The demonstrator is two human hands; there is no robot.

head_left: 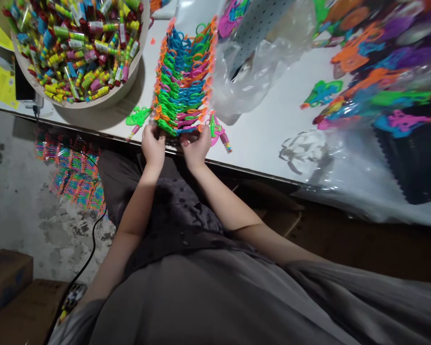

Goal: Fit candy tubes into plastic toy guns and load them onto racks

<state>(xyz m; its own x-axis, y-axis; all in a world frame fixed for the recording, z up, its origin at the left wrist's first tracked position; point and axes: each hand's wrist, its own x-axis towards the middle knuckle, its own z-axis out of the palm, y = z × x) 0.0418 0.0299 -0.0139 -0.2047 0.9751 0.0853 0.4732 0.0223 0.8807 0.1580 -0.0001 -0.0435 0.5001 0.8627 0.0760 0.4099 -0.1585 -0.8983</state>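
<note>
A white worktable [255,148] stands over a stained grey floor [17,206], and the two-row stack [183,81] of coloured plastic toys lies at its near edge. The left hand [153,147] pinches the stack's near left corner, fingers curled; the right hand [197,147] grips the near right corner likewise, neither spread wide. The step appears to be squaring or steadying the stack; moving it would call for even pressure at both corners, so the rows stay together. Just left of the stack lies a green toy [139,116], just right a pink toy [217,134]. Farther left stands a tub [138,69] of candy-like tubes [86,48]; well right, a toy heap [384,81].
</note>
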